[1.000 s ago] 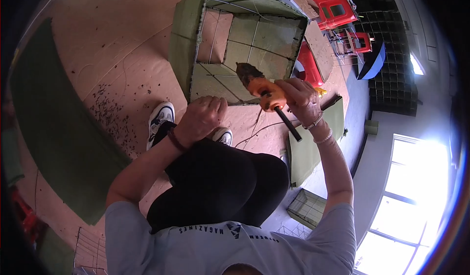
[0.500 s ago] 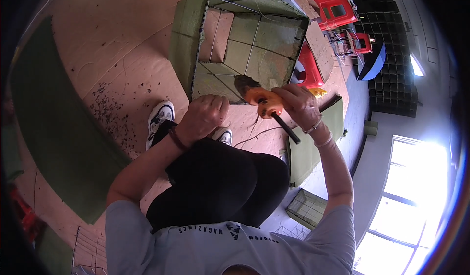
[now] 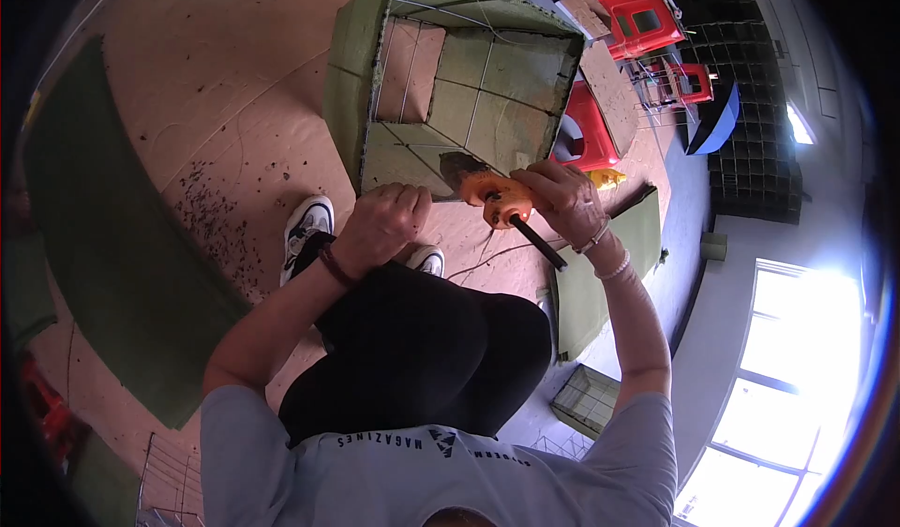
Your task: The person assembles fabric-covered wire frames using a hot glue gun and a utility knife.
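Observation:
A box (image 3: 349,105) of green sheet over a wire frame stands in front of me with its open side up. My left hand (image 3: 386,220) is closed over its near edge, fingers curled on the rim. In my right hand (image 3: 562,199) is an orange glue gun (image 3: 487,191) with a black glue stick (image 3: 541,243) jutting from its back end. Its dark front end lies over the near inside corner of the box. Whether the nozzle touches the wall is hidden.
A large green sheet (image 3: 122,246) lies on the floor at left beside dark crumbs (image 3: 211,208). Another green sheet (image 3: 609,274) lies at right. Red stools (image 3: 642,22) stand at the far right. A small wire-framed green box (image 3: 589,399) sits near my right side.
My right hand and the glue gun have shifted slightly left along the near edge. My left hand and the box have moved a little left too.

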A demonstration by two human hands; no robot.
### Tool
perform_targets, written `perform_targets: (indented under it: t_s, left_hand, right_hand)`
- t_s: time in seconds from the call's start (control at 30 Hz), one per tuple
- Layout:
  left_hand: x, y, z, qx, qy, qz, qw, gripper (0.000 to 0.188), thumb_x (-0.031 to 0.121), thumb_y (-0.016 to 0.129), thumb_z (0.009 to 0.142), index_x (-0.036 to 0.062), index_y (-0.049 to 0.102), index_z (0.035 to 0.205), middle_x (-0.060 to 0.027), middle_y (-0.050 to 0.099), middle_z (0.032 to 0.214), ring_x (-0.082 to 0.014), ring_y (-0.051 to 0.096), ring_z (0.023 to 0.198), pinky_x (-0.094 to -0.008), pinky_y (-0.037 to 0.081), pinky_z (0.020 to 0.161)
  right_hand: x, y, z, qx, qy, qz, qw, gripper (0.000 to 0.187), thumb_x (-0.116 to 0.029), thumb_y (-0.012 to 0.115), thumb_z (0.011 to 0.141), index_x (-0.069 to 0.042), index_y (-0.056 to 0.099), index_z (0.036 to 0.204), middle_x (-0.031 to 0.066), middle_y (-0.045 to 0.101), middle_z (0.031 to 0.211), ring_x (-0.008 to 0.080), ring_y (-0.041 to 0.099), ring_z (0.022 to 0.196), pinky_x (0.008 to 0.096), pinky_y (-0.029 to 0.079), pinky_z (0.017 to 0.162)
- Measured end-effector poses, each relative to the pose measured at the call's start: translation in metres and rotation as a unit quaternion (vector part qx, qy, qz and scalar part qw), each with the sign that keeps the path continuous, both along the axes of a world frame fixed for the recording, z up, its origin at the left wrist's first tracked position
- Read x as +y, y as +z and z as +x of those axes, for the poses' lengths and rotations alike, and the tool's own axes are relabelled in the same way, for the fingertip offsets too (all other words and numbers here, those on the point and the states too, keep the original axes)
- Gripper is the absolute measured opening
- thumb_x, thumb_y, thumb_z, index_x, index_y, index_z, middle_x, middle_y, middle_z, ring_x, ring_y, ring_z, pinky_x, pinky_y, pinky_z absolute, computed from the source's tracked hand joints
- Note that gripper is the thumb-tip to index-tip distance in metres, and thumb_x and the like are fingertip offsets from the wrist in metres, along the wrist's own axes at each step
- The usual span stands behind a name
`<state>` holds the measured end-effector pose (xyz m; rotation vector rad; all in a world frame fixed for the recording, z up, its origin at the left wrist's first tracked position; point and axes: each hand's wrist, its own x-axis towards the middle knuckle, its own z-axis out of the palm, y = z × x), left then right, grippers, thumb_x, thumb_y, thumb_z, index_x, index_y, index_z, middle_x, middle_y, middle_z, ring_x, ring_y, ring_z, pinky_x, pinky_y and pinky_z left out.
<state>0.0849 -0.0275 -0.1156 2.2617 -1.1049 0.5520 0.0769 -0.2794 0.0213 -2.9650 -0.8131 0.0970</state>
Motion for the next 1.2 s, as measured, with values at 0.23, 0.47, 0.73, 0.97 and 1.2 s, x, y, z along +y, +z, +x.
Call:
perform_targets:
  t_s: [0.23,0.47,0.73,0.97,1.2]
  left_hand:
    - [0.001,0.004,-0.002,0.048,-0.009,0.030,0.998,0.026,0.007,0.056,0.069,0.0005,0.055,0.094,-0.0074,0.055,0.077,-0.0197,0.059,0.074,-0.0308,0.050,0.062]
    - [-0.002,0.005,-0.004,0.016,-0.001,0.009,1.000,0.020,0.006,0.055,0.069,0.0007,0.055,0.089,-0.0066,0.054,0.074,-0.0187,0.058,0.070,-0.0298,0.050,0.060]
    - [0.000,0.004,-0.001,0.020,0.008,0.030,0.999,0.023,0.006,0.055,0.072,0.0010,0.055,0.094,-0.0092,0.059,0.081,-0.0210,0.061,0.077,-0.0313,0.051,0.062]
    - [0.002,0.004,-0.004,0.044,0.003,0.043,0.998,0.023,0.009,0.051,0.076,0.0025,0.056,0.098,-0.0093,0.060,0.083,-0.0219,0.061,0.080,-0.0324,0.051,0.063]
    - [0.007,-0.006,-0.007,0.059,0.001,0.062,0.996,0.021,0.009,0.052,0.076,0.0037,0.053,0.096,-0.0081,0.059,0.082,-0.0211,0.060,0.078,-0.0329,0.051,0.062]
  right_hand:
    - [0.001,-0.009,0.001,0.001,-0.005,0.015,1.000,0.027,-0.009,0.061,0.072,-0.010,0.061,0.099,0.0054,0.060,0.086,0.0239,0.061,0.077,0.0350,0.045,0.066]
    - [-0.008,-0.019,-0.013,-0.049,0.008,0.014,0.999,0.031,-0.011,0.059,0.074,-0.012,0.058,0.105,0.0049,0.060,0.088,0.0241,0.060,0.078,0.0356,0.044,0.069]
    - [-0.001,-0.009,-0.032,-0.032,-0.196,0.136,0.971,0.043,-0.012,0.072,0.068,-0.005,0.057,0.108,0.0083,0.062,0.093,0.0224,0.061,0.083,0.0348,0.048,0.071]
    - [-0.013,0.013,-0.021,0.008,-0.226,0.314,0.922,0.051,-0.007,0.076,0.064,-0.001,0.056,0.110,0.0082,0.063,0.089,0.0119,0.059,0.080,0.0271,0.048,0.075]
    - [0.005,0.011,0.013,0.044,-0.276,0.387,0.879,0.039,-0.011,0.076,0.065,-0.003,0.059,0.098,0.0023,0.061,0.081,0.0066,0.054,0.071,0.0246,0.046,0.064]
